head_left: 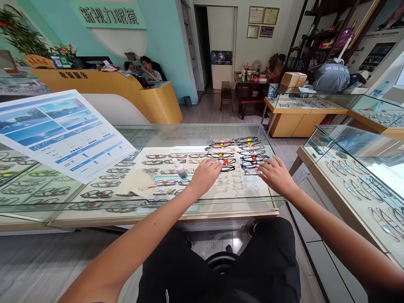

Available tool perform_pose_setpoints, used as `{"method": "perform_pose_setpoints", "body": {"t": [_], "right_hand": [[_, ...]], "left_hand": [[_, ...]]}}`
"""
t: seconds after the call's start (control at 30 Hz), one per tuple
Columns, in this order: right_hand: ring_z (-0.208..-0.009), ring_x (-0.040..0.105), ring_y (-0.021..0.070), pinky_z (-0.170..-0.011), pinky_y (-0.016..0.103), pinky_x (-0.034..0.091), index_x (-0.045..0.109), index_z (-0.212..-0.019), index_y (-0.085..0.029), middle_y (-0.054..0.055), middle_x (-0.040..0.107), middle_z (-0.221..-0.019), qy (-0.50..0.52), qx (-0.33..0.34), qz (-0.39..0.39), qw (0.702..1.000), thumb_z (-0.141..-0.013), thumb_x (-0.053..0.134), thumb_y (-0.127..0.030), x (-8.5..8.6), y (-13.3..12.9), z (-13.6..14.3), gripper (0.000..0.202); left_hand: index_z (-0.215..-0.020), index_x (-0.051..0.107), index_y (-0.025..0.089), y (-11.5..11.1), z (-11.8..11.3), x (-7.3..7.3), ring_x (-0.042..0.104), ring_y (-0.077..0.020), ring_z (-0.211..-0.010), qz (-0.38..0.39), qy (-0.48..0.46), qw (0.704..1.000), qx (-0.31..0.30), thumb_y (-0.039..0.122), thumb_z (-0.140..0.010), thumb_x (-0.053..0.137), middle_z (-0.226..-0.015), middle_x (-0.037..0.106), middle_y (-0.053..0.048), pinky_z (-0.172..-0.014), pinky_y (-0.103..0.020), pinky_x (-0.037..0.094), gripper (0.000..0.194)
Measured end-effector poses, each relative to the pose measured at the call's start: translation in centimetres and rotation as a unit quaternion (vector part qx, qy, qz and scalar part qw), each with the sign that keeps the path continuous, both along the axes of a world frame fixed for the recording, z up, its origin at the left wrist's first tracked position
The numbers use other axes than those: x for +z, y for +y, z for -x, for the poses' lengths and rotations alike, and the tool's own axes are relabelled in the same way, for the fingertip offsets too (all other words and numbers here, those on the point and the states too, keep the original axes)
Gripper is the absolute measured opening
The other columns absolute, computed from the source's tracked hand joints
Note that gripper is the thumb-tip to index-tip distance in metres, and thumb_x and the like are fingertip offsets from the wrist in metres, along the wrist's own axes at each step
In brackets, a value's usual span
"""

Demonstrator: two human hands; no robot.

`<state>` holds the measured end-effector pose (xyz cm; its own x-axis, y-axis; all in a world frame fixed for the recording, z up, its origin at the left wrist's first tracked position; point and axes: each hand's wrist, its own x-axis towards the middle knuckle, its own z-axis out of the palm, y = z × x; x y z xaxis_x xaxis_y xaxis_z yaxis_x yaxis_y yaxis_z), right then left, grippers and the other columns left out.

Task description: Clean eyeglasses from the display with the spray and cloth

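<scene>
My left hand (206, 173) lies low over the glass counter top, its fingers stretched toward the end of a pair of black glasses (228, 168). Whether the fingertips touch that frame I cannot tell. On the other side, my right hand (275, 173) has its fingers apart beside the right column of glasses (252, 159), with fingertips close to the lowest pairs. Two columns of folded glasses, several with yellow or red tags, run away from me between the hands. A small spray bottle (180, 169) lies tilted left of my left hand.
A tan cloth (136, 183) and a large printed sheet (67, 134) are to the left on the glass display counter (202, 203). More glasses show through the glass. Another display case (356, 158) stands at right. A person (150, 71) sits behind the yellow desk (160, 99).
</scene>
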<state>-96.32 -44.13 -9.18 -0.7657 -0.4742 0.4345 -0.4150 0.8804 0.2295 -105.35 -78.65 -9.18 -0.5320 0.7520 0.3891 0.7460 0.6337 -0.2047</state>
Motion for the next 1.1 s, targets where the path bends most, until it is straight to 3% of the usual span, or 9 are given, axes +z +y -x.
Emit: {"method": "perform_pose_setpoints", "body": {"t": [0.27,0.43,0.57,0.67,0.8,0.93,1.1], "right_hand": [[-0.126,0.066,0.0327,-0.131,0.062,0.032,0.078,-0.119,-0.021,0.01,0.08,-0.124,-0.01,0.004,0.014,1.0,-0.109,0.06,-0.025,0.1,0.4,2.3,0.021],[-0.126,0.066,0.0325,-0.131,0.062,0.031,0.078,-0.12,-0.02,0.01,0.08,-0.124,-0.015,0.001,0.015,1.0,-0.11,0.059,-0.029,0.3,0.5,2.4,0.023],[-0.124,0.066,0.0326,-0.129,0.063,0.033,0.079,-0.12,-0.022,0.01,0.08,-0.123,-0.029,0.0,0.036,0.999,-0.11,0.058,-0.03,0.7,0.5,2.1,0.025],[-0.12,0.067,0.032,-0.128,0.062,0.034,0.08,-0.116,-0.023,0.009,0.08,-0.119,-0.032,-0.005,0.051,0.998,-0.11,0.057,-0.032,0.8,0.3,2.1,0.025],[-0.121,0.067,0.0305,-0.128,0.059,0.034,0.079,-0.114,-0.025,0.008,0.08,-0.119,-0.012,-0.013,0.083,0.996,-0.11,0.056,-0.032,0.3,0.1,2.1,0.024],[-0.124,0.065,0.0293,-0.128,0.057,0.034,0.078,-0.114,-0.024,0.008,0.079,-0.122,0.005,-0.008,0.117,0.993,-0.112,0.053,-0.033,-0.4,0.1,2.0,0.026],[-0.124,0.065,0.0295,-0.126,0.056,0.036,0.077,-0.115,-0.024,0.009,0.079,-0.124,0.006,-0.001,0.148,0.989,-0.111,0.054,-0.031,-0.9,0.1,2.1,0.024]], "left_hand": [[-0.129,0.073,0.018,0.6,1.5,0.2,0.067,-0.031,-0.133,-0.006,-0.009,1.0,0.012,0.019,-0.109,0.052,-0.132,0.079,-0.013,-0.109,-0.047,0.046,0.029],[-0.129,0.074,0.016,0.3,1.0,0.3,0.066,-0.0317,-0.132,-0.006,-0.008,1.0,0.001,0.023,-0.11,0.052,-0.132,0.079,-0.012,-0.109,-0.049,0.046,0.03],[-0.133,0.073,0.018,0.6,1.0,1.9,0.063,-0.0317,-0.131,-0.037,-0.013,0.999,-0.01,0.03,-0.11,0.053,-0.137,0.076,-0.013,-0.111,-0.048,0.045,0.033],[-0.12,0.079,0.018,2.3,2.7,4.3,0.065,-0.0314,-0.12,-0.037,-0.035,0.998,0.023,0.024,-0.108,0.051,-0.125,0.077,-0.014,-0.102,-0.047,0.046,0.03],[-0.091,0.08,0.014,5.7,6.7,6.8,0.065,-0.0332,-0.106,0.04,-0.084,0.989,0.116,0.01,-0.096,0.063,-0.103,0.077,-0.018,-0.087,-0.045,0.042,0.019],[-0.084,0.079,0.012,7.9,9.2,7.1,0.066,-0.0316,-0.1,0.069,-0.095,0.984,0.137,0.001,-0.085,0.066,-0.094,0.078,-0.018,-0.083,-0.043,0.039,0.017],[-0.086,0.079,0.012,8.3,9.9,6.6,0.064,-0.0311,-0.101,0.083,-0.072,0.985,0.133,-0.002,-0.081,0.062,-0.095,0.079,-0.019,-0.084,-0.043,0.038,0.022]]}}
